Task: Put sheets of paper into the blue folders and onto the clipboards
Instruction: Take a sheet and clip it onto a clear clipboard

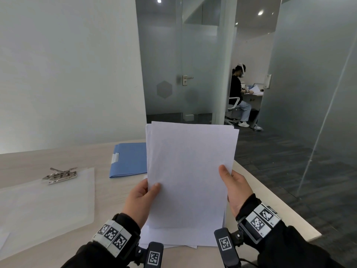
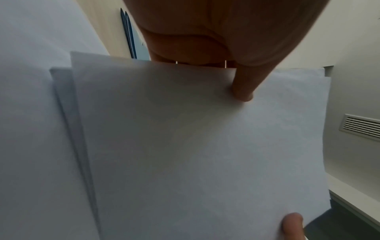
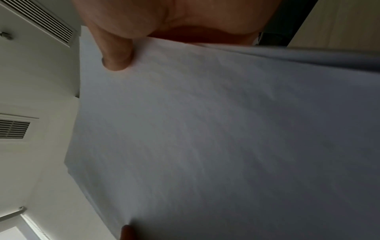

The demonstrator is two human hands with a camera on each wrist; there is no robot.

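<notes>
Both hands are closest, one on each side of a bunch of white paper. My left hand (image 1: 142, 198) pinches the left edge, with the thumb on the front and the other fingers hidden behind. My right hand (image 1: 234, 187) pinches the right edge the same way. A hand on each side keeps the thin paper from flopping over.

Held up like this, the sheets of paper (image 1: 190, 175) stand almost straight, with their bottom edge down near the table. At the top, the edges do not quite line up, so there is more than one sheet. I think they are held upright so they can be tapped down and made even, but that is only a guess.

Under the held sheets, more white paper (image 1: 173, 242) lies flat on the table (image 1: 116, 190). It is close to my body, so it is easy to reach.

Over on the left lies a clear clipboard (image 1: 48, 206). Its shiny metal clip (image 1: 60, 176) sits at the far end. It may be two boards stacked, but I cannot be sure. No paper seems to be under the clip yet.

A bit farther back is a blue folder (image 1: 128, 159), flat and closed, partly hidden behind the held sheets. It lies near the middle, so paper can go in without a long reach.

Far away, past a glass door (image 1: 170, 74), another person (image 1: 238, 93) sits at a desk.
</notes>
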